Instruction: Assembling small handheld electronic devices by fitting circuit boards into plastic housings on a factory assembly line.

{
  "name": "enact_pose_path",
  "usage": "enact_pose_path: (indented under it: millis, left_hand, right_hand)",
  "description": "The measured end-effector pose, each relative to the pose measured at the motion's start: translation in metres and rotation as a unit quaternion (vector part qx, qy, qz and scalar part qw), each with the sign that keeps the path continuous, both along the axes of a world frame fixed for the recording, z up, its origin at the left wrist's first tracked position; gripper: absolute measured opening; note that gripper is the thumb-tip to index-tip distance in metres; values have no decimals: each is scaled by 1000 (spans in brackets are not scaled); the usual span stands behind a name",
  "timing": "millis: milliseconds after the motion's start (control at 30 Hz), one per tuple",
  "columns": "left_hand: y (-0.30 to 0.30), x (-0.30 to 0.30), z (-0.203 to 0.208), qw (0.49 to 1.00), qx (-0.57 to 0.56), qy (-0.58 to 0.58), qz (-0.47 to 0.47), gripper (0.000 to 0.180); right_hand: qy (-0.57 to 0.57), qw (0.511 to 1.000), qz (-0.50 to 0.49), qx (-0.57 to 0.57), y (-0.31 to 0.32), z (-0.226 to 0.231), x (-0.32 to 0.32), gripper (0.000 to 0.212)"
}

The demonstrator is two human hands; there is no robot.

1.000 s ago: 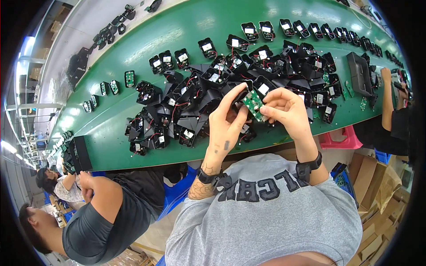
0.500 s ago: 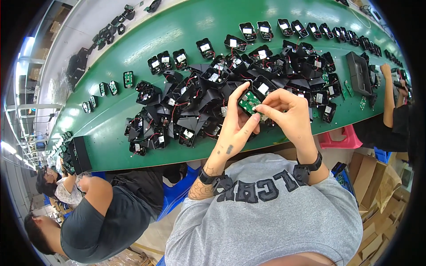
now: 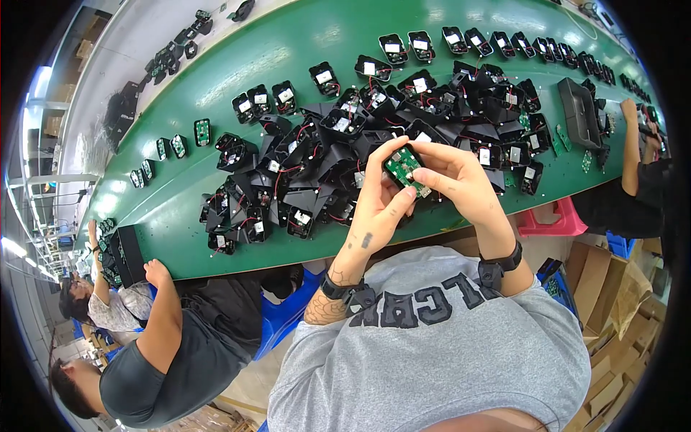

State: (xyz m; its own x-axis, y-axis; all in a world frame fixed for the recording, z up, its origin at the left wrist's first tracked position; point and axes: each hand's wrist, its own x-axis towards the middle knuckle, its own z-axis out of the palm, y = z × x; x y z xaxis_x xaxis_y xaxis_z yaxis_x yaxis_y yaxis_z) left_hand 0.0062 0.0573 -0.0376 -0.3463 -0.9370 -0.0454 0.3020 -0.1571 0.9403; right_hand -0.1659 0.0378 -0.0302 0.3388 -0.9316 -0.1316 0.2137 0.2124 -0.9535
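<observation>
Between my hands, above the near side of the pile, is a black plastic housing with a green circuit board [image 3: 402, 163] in it. My left hand [image 3: 379, 189] is wrapped round its left side, thumb at the lower edge. My right hand [image 3: 455, 175] closes on it from the right, with the thumb pressed on the board and the fingers curled over the far edge. The housing's underside is hidden by my hands. Just beyond lies a heap of black plastic housings [image 3: 338, 162], many with white blocks and red wires inside.
More housings [image 3: 392, 49] stand in a row along the far side of the green table [image 3: 237, 72]. To the right is a black tray [image 3: 580, 115] beside loose green boards [image 3: 561, 140]. A pink stool [image 3: 551, 219] stands at the right edge. Co-workers sit left and right.
My right fingers have moved from above the board to round the housing's far edge, the thumb staying on the board. The left co-worker's arm has reached to the table edge.
</observation>
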Motion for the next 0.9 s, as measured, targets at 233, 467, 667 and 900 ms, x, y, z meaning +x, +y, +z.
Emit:
enact_pose_path:
  millis: [233, 467, 667, 900]
  left_hand:
    - [0, -7, 9, 1000, -16, -24, 5, 75]
    - [2, -1, 11, 999, 9, -33, -9, 87]
    - [2, -2, 12, 998, -9, -57, -21, 84]
    - [3, -4, 10, 992, -15, -117, -32, 83]
  right_hand:
    - [-45, 994, -98, 12, 8, -14, 14, 43]
    - [-53, 994, -86, 41, 8, -13, 11, 46]
    - [-30, 998, 49, 9, -8, 0, -4, 47]
    - [-32, 999, 35, 10, -10, -9, -9, 45]
